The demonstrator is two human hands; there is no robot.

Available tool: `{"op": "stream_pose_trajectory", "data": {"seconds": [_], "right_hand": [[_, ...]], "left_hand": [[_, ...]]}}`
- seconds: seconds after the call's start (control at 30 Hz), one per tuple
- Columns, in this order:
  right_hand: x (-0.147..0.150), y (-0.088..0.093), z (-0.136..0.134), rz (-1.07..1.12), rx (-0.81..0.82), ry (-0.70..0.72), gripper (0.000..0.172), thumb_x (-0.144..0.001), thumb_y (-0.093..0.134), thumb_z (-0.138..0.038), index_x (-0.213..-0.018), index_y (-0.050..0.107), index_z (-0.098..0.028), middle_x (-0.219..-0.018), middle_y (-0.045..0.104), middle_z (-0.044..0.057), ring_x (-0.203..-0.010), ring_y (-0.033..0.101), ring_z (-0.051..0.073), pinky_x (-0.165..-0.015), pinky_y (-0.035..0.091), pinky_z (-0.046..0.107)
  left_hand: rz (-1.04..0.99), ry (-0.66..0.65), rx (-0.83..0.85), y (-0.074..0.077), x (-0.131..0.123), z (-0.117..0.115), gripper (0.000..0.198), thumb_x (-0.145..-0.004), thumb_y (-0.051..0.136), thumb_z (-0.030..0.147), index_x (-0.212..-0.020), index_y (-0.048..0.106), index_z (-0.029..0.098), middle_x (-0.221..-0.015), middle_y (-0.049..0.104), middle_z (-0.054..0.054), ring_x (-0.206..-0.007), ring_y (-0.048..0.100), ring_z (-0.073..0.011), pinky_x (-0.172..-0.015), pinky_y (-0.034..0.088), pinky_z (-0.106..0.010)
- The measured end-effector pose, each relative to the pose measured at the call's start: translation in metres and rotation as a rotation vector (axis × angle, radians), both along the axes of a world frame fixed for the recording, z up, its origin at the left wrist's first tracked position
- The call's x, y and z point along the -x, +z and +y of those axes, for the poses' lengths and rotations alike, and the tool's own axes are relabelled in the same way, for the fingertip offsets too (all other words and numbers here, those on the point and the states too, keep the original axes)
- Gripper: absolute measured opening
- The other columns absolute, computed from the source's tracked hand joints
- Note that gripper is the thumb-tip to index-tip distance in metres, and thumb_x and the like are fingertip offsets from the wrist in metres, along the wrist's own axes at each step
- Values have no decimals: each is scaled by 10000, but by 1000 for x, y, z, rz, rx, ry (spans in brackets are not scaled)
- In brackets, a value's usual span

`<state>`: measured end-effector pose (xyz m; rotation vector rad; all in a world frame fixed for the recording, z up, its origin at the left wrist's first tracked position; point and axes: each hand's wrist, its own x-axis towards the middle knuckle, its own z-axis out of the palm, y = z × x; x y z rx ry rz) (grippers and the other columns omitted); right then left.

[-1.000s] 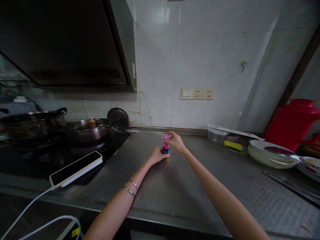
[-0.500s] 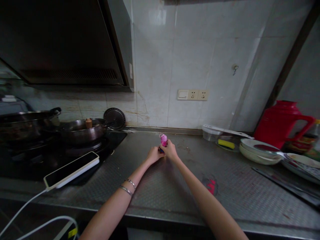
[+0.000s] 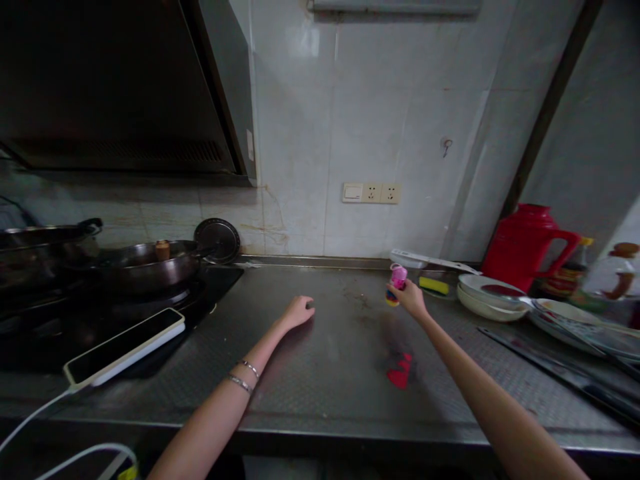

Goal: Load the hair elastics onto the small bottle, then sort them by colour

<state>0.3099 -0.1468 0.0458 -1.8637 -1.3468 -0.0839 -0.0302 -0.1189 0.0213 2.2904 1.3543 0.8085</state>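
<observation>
My right hand (image 3: 411, 298) grips a small bottle-like thing (image 3: 399, 275) with a pink top, a thin loop on its upper end and a blue and yellow base. It is held over the right part of the metal counter (image 3: 330, 373), near the yellow sponge (image 3: 433, 286); whether its base touches the counter I cannot tell. My left hand (image 3: 297, 312) rests low over the middle of the counter. Its fingers are loosely curled, with a gap between thumb and fingers and nothing seen in it. Two silver bangles circle the left wrist.
To the left, a phone (image 3: 127, 343) on a white cable lies by the stove, which holds pans (image 3: 157, 270). A red jug (image 3: 523, 247), stacked bowls (image 3: 493, 310) and a long dark utensil (image 3: 550, 367) occupy the right. A red patch (image 3: 400, 373) shows on the counter.
Both hands were together at the bottle-like thing. My left hand has let go; my right hand has carried it to the right. The view has turned slightly right.
</observation>
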Motion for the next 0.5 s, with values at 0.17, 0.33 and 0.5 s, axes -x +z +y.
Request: {"op": "stream_pose_trajectory", "data": {"seconds": [0.17, 0.33, 0.5], "right_hand": [[-62, -15, -20, -44, 43, -122, 308, -670, 535, -468, -700, 556, -163, -634, 599, 83, -568, 553, 198, -512, 363, 274], [-75, -23, -25, -38, 67, -136, 313, -690, 516, -489, -709, 527, -177, -652, 599, 87, -585, 563, 209, -521, 378, 279], [-71, -22, -25, -55, 46, -117, 275, -679, 542, -444, -742, 524, -177, -691, 609, 91, -623, 568, 213, -557, 396, 287]], "left_hand": [[37, 14, 19, 0, 1, -2, 298, -703, 468, 155, -914, 678, 137, -977, 670, -83, -943, 591, -185, -844, 406, -264], [15, 17, -5, 1, 4, -2, 296, -696, 449, 153, -866, 692, 143, -907, 687, -64, -890, 604, -179, -821, 415, -260], [3, 44, -2, 0, 4, -1, 312, -694, 464, 161, -914, 684, 146, -969, 675, -72, -938, 599, -185, -852, 414, -274]]}}
